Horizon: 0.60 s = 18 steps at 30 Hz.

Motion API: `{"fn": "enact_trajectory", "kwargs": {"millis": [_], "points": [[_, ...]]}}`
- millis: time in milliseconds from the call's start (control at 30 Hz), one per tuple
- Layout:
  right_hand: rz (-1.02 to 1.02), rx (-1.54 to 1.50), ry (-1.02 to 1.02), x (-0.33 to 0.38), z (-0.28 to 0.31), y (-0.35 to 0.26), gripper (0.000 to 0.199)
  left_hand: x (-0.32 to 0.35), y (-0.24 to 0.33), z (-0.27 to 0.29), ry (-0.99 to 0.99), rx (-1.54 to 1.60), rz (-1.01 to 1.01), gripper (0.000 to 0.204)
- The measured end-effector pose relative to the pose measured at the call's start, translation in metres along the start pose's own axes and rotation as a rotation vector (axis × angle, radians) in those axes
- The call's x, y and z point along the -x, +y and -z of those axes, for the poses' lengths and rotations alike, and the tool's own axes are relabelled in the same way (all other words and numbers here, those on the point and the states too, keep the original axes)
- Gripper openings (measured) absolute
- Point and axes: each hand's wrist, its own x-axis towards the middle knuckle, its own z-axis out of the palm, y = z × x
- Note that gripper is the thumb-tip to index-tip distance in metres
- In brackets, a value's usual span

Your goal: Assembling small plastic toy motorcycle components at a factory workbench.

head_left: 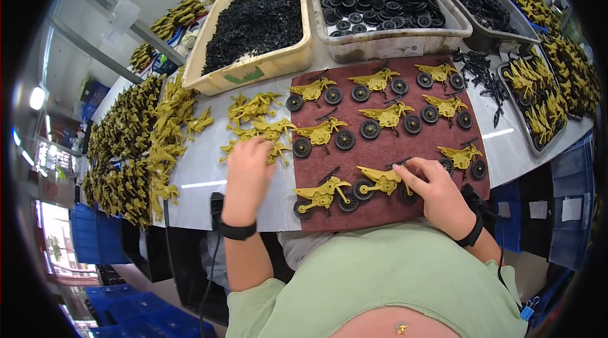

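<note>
On a dark red mat point(329, 218) lie several yellow toy motorcycles with black wheels and handlebars. My right hand point(437, 192) is closed at the near middle toy motorcycle point(380, 180), thumb and forefinger at its black handlebar; the palm and fingers partly cover its right wheel. Beside it on the left lies another toy motorcycle point(324, 195), untouched. My left hand point(248, 176) is over a small pile of yellow motorcycle bodies point(253, 110) left of the mat. Its fingers point down at the pile, blurred, so whether they grip a body does not show.
Behind the mat stand a cream tub point(196, 78) of small black parts, a clear tub point(405, 47) of black wheels and a grey tub point(529, 34) of black parts. Yellow bodies heap up at left point(120, 148). A tray point(538, 145) with yellow parts sits at right, near loose black pieces point(481, 75).
</note>
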Motion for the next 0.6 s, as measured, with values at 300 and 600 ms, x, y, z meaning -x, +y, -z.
{"fn": "enact_trajectory", "kwargs": {"millis": [300, 600], "points": [[-0.110, -0.191, 0.195, 0.004, -0.006, 0.000, 0.047, -0.002, -0.068, -0.007, -0.222, 0.066, 0.072, 0.055], [-0.179, -0.306, 0.408, 0.014, 0.001, 0.013, 0.037, -0.017, -0.069, 0.015, -0.206, 0.710, 0.130, 0.047]]}}
